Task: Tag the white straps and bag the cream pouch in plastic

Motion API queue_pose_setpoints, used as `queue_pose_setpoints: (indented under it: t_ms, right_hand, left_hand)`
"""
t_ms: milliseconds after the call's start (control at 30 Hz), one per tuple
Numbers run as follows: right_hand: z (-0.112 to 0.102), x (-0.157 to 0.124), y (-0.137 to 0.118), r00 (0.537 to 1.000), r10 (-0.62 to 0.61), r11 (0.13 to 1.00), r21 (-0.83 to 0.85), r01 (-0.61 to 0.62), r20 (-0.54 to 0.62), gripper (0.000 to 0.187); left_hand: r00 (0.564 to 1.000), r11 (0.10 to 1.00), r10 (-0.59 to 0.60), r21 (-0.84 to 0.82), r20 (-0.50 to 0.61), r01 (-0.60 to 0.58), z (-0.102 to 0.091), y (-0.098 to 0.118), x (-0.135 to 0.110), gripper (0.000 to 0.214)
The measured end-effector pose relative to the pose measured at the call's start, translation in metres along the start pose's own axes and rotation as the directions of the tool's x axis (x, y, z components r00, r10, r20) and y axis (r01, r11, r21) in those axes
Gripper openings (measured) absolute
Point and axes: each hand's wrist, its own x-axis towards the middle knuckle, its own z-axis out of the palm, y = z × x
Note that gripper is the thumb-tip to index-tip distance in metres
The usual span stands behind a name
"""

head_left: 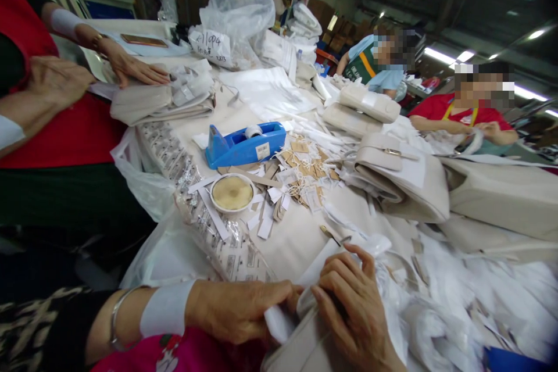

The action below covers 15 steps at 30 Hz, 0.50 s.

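Head view: I've got a long work table (288, 256) heaped with beige handbags (501, 197) and white wrapping (471, 296); a co-worker's hand (133, 72) lies flat on a folded bag (139, 104) at far left; a person in a red top (457, 113) sits across the table; a blue tape dispenser (244, 145) and a small round dish (232, 193) stand among paper tags (305, 171); at bottom centre sits the beige bag (300, 349) under the wearer's hands; left hand (235, 311) pinches a white sheet (279, 322) in a narrow grip; right hand (353, 308) curls closely over the bag's top.
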Motion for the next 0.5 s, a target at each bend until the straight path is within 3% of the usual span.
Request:
queue_pose_setpoints:
  t_ms: [100, 200, 267, 367, 500]
  right_hand:
    - [0.001, -0.001, 0.0, 1.0, 0.015, 1.0, -0.01, -0.015, -0.006, 0.019]
    - [0.002, 0.0, -0.001, 0.999, 0.017, 1.0, -0.014, -0.018, -0.027, 0.019]
    - [0.002, 0.0, -0.001, 0.999, 0.02, 1.0, -0.016, -0.021, -0.04, 0.02]
    - [0.002, 0.002, -0.003, 0.998, 0.014, 1.0, -0.026, -0.015, -0.058, 0.02]
    - [-0.001, 0.001, -0.003, 0.996, 0.002, 1.0, 0.01, -0.001, -0.087, 0.02]
  left_hand:
    - [0.998, 0.999, 0.028, -0.018, 0.051, -0.027, -0.002, -0.001, -0.002, 0.027]
    - [1.0, 0.997, -0.014, 0.076, 0.014, 0.013, 0.001, 0.0, -0.002, 0.016]
    - [0.991, 0.982, -0.124, 0.138, -0.059, 0.131, 0.005, 0.003, 0.0, 0.012]
    - [0.933, 0.931, -0.276, 0.178, -0.23, 0.319, 0.014, 0.007, 0.007, 0.013]
    - [0.873, 0.867, -0.338, 0.245, -0.352, 0.434, 0.022, 0.011, 0.019, 0.015]
